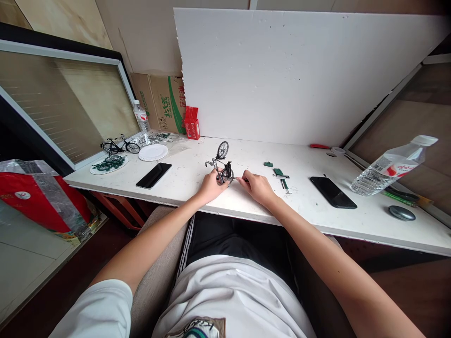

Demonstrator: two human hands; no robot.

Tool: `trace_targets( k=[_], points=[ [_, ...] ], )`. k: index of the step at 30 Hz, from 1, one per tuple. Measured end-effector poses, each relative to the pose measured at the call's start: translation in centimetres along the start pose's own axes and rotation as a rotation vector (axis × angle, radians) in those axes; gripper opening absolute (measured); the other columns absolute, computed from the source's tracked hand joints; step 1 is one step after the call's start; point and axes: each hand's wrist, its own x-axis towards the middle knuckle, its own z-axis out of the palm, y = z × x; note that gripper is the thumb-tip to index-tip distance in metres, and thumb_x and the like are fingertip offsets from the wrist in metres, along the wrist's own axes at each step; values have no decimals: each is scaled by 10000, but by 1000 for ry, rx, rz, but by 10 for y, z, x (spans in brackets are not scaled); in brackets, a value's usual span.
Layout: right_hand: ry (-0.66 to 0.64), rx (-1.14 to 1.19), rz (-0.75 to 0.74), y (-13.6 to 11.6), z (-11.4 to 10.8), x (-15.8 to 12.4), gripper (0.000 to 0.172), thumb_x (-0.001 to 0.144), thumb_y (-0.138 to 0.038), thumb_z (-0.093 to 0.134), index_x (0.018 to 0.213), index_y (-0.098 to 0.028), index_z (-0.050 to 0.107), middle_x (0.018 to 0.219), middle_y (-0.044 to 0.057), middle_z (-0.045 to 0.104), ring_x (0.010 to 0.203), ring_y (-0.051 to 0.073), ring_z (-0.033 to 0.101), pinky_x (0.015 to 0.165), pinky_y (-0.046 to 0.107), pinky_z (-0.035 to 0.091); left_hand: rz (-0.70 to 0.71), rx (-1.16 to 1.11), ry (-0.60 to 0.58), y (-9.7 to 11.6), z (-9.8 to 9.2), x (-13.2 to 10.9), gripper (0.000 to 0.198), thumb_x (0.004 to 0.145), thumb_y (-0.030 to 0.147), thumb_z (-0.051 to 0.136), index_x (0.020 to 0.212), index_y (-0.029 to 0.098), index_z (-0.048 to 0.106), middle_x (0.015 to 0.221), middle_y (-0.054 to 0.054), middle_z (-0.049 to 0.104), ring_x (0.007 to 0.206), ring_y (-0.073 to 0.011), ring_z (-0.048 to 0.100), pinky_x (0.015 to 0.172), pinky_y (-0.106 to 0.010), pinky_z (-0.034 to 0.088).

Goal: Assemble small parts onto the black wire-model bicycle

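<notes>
A small black model bicycle (pixel 221 164) stands tilted up on the white table, its front wheel raised toward the back. My left hand (pixel 211 185) is closed around its lower end, near the rear wheel. On the other side, my right hand (pixel 258 186) has its fingers pinched on a thin dark piece that reaches toward the rear wheel. The piece is too small to name, and I cannot tell whether it touches the wheel. Right of my right hand lie several small green pieces (pixel 278 172) and thin dark parts.
A phone (pixel 154 175) lies at left and another phone (pixel 333 192) at right. Further left are a second model bicycle (pixel 120 145), a white plate (pixel 152 152) and a red box (pixel 192 123). At far right are a water bottle (pixel 389 166) and a round dark object (pixel 402 212).
</notes>
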Motion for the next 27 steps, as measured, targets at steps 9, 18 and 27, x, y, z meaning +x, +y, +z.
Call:
trace_targets(
  k=[9,18,27],
  points=[
    [-53,73,23,-7,-5,-2,286,1126,-471,416,1165,-222,551,937,93,780,737,271,686,636,325,364,-7,14,-3,3,-2,-1,390,848,241,843,1178,184,644,971,-86,797,799,-213,726,756,-328,584],
    [-85,169,-41,-8,-6,-3,159,1113,-380,428,1136,-237,493,1019,106,787,736,254,682,650,320,402,-19,2,1,0,-1,0,423,829,258,868,1180,179,645,990,-95,788,803,-220,716,780,-351,576],
    [-118,27,-3,-9,-8,-1,288,1148,-449,397,1095,-230,576,851,85,764,697,267,664,649,322,367,-16,-7,-2,-1,0,0,424,833,253,861,1193,187,647,952,-78,791,792,-218,718,778,-347,580]
  ],
)
